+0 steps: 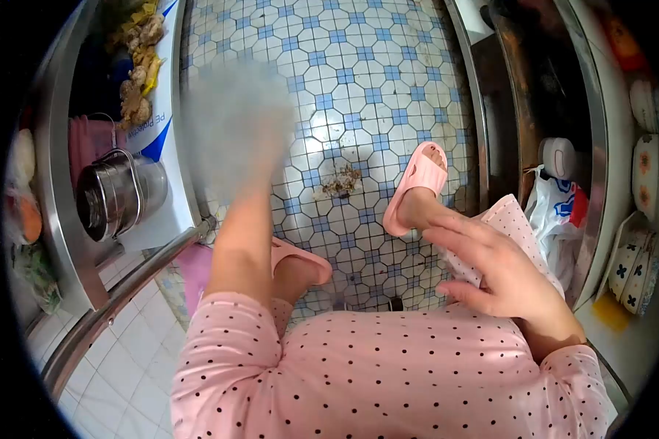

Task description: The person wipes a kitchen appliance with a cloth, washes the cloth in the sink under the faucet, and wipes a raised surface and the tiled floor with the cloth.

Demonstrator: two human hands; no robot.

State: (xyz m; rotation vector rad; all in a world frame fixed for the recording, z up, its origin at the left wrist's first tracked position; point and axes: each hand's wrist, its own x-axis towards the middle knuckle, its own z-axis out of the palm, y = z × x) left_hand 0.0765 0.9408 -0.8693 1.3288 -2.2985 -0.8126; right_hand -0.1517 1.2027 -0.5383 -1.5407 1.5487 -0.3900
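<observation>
My left hand is stretched out over the tiled floor, smeared by motion. It holds a blurred grey thing that looks like a cloth; the fingers around it cannot be made out. To the right of it, a small pile of brownish debris lies on the tiles. My right hand is empty and rests by my right knee, fingers stretched out and thumb apart, over pink dotted fabric.
Pink slippers are on my feet. On the left, a metal-edged shelf holds ginger and a metal pot. At right are a white plastic bag and stacked patterned dishes beside a metal-framed shelf.
</observation>
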